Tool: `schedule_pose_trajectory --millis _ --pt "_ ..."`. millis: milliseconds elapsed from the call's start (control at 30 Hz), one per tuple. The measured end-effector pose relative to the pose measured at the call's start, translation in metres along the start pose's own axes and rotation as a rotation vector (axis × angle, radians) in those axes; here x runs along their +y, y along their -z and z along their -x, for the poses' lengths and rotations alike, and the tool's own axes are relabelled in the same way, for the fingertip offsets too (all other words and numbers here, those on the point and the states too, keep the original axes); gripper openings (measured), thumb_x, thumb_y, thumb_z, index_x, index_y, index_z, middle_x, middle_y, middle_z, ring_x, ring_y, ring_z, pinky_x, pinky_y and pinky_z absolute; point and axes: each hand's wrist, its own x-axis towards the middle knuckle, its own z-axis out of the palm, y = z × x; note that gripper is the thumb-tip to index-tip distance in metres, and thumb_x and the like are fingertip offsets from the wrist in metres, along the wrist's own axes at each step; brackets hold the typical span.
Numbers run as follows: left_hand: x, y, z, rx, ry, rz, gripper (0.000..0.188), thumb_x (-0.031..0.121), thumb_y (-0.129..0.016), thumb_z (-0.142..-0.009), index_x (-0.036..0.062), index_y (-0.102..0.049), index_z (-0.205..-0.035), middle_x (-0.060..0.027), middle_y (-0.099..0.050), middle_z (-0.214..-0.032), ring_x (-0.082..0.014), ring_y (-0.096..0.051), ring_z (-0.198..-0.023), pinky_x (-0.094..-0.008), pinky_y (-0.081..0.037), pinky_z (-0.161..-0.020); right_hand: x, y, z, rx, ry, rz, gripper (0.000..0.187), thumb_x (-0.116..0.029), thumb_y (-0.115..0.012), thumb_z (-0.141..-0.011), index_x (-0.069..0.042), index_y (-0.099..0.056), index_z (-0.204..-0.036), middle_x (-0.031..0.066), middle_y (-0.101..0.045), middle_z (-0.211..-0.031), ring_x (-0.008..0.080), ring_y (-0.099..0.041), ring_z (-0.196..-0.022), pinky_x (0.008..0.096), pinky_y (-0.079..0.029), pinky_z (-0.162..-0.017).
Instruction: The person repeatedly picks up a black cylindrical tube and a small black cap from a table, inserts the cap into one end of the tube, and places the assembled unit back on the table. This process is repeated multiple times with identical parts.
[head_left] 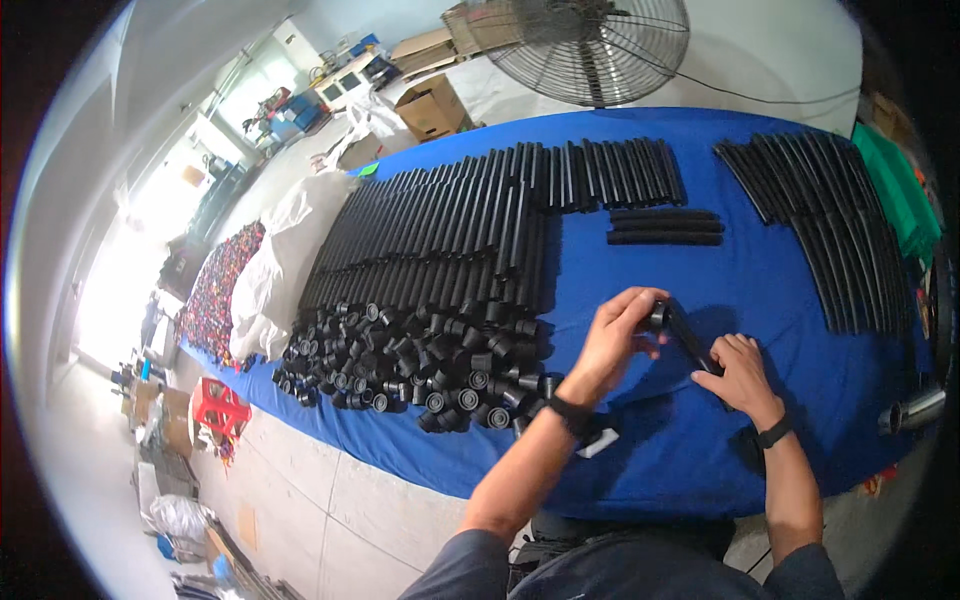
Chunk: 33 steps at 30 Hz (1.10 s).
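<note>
Head view: black tube [690, 342] held diagonal, cap end upper-left.

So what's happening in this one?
A person stands at a blue-covered table. The right hand grips a black tube while the left hand holds a small black end cap at its tip. A pile of caps and rows of tubes lie to the left.

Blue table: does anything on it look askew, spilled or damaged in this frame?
Nothing looks damaged. The black tubes lie in neat rows on the blue table, while the small black caps sit in a loose jumbled heap near the front edge. The left hand and right hand hold one tube between them.
</note>
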Motion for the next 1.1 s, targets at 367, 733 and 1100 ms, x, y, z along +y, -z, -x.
schedule_pose_trajectory --millis 367,733,1100 --pt "-0.084 0.02 -0.032 -0.164 0.184 0.161 0.03 0.032 -0.059 -0.105 0.0081 -0.062 -0.087 -0.0004 -0.06 -0.072 -0.011 -0.058 -0.056 -0.0252 -0.044 -0.048 -0.007 0.002 0.047 0.148 -0.183 0.052 0.024 -0.016 -0.073 -0.09 0.002 -0.062 -0.103 0.0195 -0.062 -0.094 0.0416 -0.061 -0.093 0.0477 -0.048 -0.083" --pt "-0.083 0.017 -0.028 -0.43 0.137 0.422 0.061 0.006 -0.072 -0.094 0.0054 -0.05 -0.151 -0.0178 -0.063 -0.137 -0.0181 -0.07 -0.08 -0.0269 -0.057 -0.06 -0.021 0.025 0.056 0.098 -0.169 -0.255 0.03 -0.015 -0.074 -0.093 0.003 -0.063 -0.115 0.0143 -0.064 -0.104 0.0279 -0.064 -0.095 0.0362 -0.051 -0.084" --pt "-0.083 0.033 -0.025 -0.829 0.132 0.429 0.052 0.004 -0.081 -0.082 0.0036 -0.069 -0.132 -0.0228 -0.068 -0.13 -0.0224 -0.074 -0.085 -0.0275 -0.058 -0.06 -0.05 0.006 0.063 0.197 -0.056 -0.103 0.048 -0.014 -0.087 -0.08 -0.002 -0.057 -0.115 0.0146 -0.063 -0.106 0.0298 -0.065 -0.093 0.0389 -0.054 -0.08"
